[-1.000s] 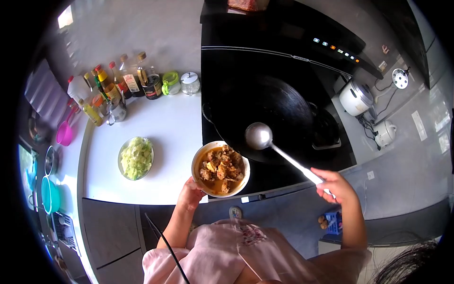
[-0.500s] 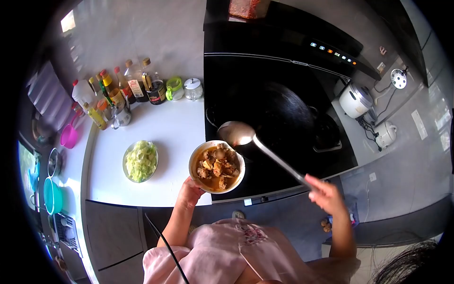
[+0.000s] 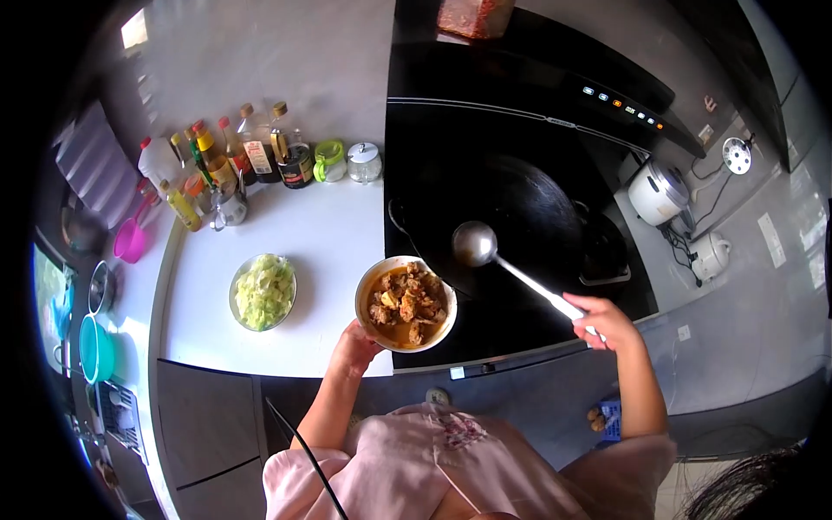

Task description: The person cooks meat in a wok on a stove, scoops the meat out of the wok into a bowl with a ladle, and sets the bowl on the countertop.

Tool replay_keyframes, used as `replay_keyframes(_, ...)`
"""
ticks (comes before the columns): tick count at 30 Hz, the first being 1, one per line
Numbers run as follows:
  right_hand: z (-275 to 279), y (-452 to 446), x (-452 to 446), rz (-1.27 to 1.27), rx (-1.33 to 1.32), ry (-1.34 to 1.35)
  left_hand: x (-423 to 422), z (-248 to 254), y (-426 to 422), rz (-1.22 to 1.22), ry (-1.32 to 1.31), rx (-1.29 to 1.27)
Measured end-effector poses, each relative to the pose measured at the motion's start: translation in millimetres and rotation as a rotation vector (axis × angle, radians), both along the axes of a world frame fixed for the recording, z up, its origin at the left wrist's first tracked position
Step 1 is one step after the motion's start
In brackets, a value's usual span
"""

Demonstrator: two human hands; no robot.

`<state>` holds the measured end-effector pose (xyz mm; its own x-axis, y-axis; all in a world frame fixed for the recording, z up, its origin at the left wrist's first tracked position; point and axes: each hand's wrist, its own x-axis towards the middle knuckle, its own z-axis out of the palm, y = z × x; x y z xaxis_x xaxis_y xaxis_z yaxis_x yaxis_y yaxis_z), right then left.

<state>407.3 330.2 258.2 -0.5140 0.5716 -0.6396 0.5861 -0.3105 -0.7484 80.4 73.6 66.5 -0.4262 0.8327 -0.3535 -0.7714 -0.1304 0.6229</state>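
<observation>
My left hand [image 3: 354, 348] grips the lower left rim of a bowl of meat pieces in brown sauce [image 3: 406, 305], held at the near left edge of the wok. My right hand [image 3: 604, 323] is closed around the handle of a long metal ladle [image 3: 476, 243]. The ladle's head is over the left part of the dark wok [image 3: 533, 204], apart from the bowl; I cannot tell whether it touches the wok. A plate of chopped pale green vegetable [image 3: 264, 292] rests on the white counter to the left of the bowl.
Several sauce bottles [image 3: 256, 149] line the wall, beside a green-lidded jar [image 3: 329, 162] and a glass jar [image 3: 364, 163]. A rice cooker [image 3: 656, 192] stands right of the black stove [image 3: 485, 325]. The range hood [image 3: 555, 78] overhangs the back. Far left are pink [image 3: 130, 241] and teal basins [image 3: 97, 348].
My right hand has drawn the ladle away from the bowl's upper rim, to the right over the wok. The bowl remains in my left hand with meat in it. The view has shifted slightly.
</observation>
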Motion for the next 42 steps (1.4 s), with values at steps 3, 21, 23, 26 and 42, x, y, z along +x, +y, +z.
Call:
replay_keyframes(3,3.5,-17.5,29.5,0.010,-0.231,0.216,-1.0,0.6,0.8,0.006,-0.007,-0.001)
replay_keyframes(21,-20.8,-132.9,-16.9,0.403,1.024,0.317,-33.6,-6.0,-27.2,0.055,-0.009,-0.005)
replay_keyframes(23,-29.2,-115.4,-10.4,0.241,0.761,0.423,-31.7,4.3,-28.2,0.079,0.009,-0.005)
replay_keyframes(26,-4.8,-81.2,-6.3,-0.039,0.347,0.312,-29.2,10.8,-25.0,0.062,0.044,-0.022)
replay_keyframes(42,3.5,5.8,14.1,0.040,0.051,0.033,7.6,21.3,-2.3,-0.115,-0.001,-0.006)
